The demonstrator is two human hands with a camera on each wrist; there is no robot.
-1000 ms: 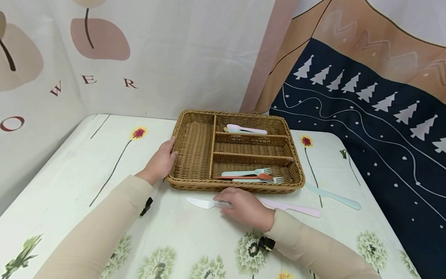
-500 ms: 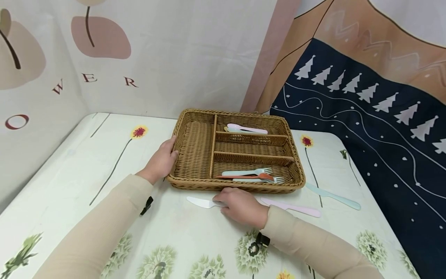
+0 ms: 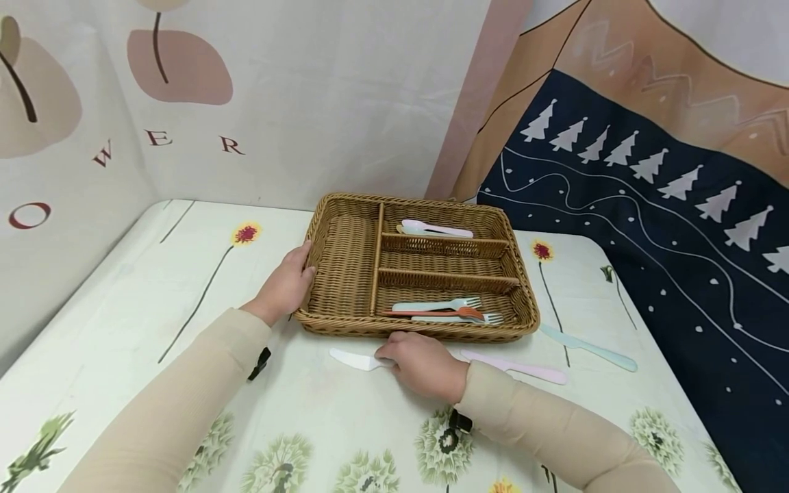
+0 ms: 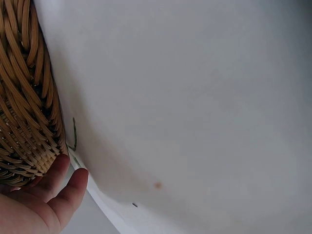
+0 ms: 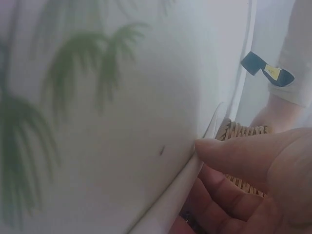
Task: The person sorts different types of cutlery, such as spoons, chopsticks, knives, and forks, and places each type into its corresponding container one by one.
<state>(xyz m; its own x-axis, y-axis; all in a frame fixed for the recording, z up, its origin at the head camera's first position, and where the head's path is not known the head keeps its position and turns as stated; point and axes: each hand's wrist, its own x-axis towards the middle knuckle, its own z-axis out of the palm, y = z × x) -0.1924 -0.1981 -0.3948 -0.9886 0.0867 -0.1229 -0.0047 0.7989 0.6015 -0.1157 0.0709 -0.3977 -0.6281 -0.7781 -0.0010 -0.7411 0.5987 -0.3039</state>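
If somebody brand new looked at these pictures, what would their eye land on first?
Probably the brown wicker basket toward the back of the table, with forks in its near right compartment and spoons in the far right one. Next, the right hand pinching a white knife just in front of it. The navy cloth with white trees, at the right, stands out too.

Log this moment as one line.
left hand: touching brown wicker tray, left side; right hand: pinching white table knife; pink knife, mint-green knife: on white floral tablecloth
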